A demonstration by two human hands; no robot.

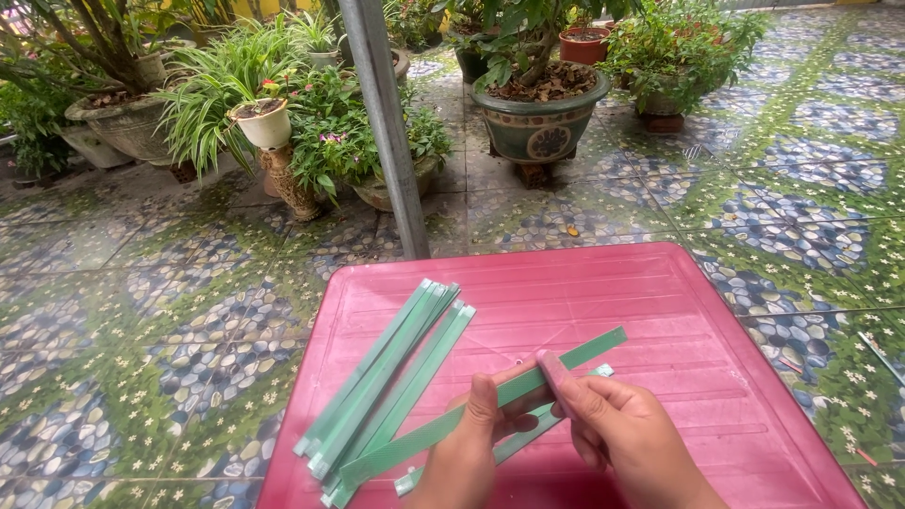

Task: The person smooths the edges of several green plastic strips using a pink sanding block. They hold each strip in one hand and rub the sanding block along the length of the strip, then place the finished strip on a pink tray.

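Over the pink table [660,311], left hand [471,443] and right hand [613,424] pinch one green strip [575,356] between closed fingers, the strip pile [386,386] just beside them

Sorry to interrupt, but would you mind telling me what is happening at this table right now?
A person is working with both bare hands over a pink plastic table outdoors. The left hand and the right hand together hold long flat green strips, the right fingers pinching one near its middle. A loose pile of similar green strips lies on the table to the left. Potted plants stand on the patterned tile floor beyond.
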